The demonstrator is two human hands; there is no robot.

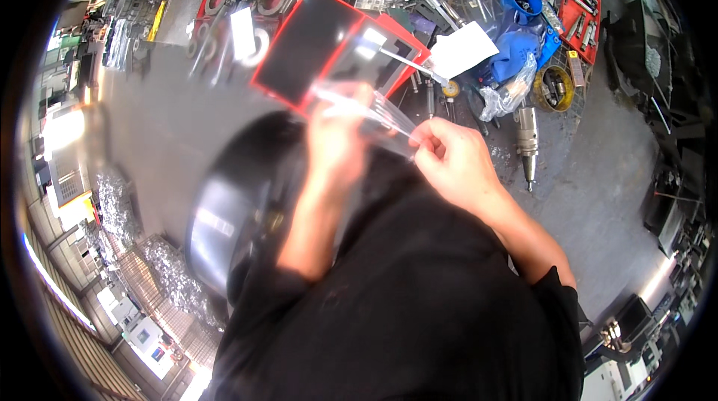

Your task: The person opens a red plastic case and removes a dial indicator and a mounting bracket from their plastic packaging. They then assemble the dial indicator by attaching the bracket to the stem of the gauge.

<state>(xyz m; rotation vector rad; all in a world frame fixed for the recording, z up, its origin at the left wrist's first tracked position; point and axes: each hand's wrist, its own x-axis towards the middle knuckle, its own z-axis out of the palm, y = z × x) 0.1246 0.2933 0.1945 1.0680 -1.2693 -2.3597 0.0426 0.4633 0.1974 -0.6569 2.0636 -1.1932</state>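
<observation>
Looks like clear, glossy plastic in the film [383,118] at mid-frame, shiny metal in the cylindrical tool [527,135] right of centre, smooth plastic in the blue cup [512,3] at upper right, matt paper in the white sheet [464,51] nearby, matt cloth in the black shirt [407,296] at lower centre.

Head-high fisheye view, facing down

Floor [621,184]: smooth grey, both sides
Ribbed panelling [54,319]: slanting along the lower-left rim
Light: white glare [63,132] far left, thin bright strip [658,279] lower right
</observation>
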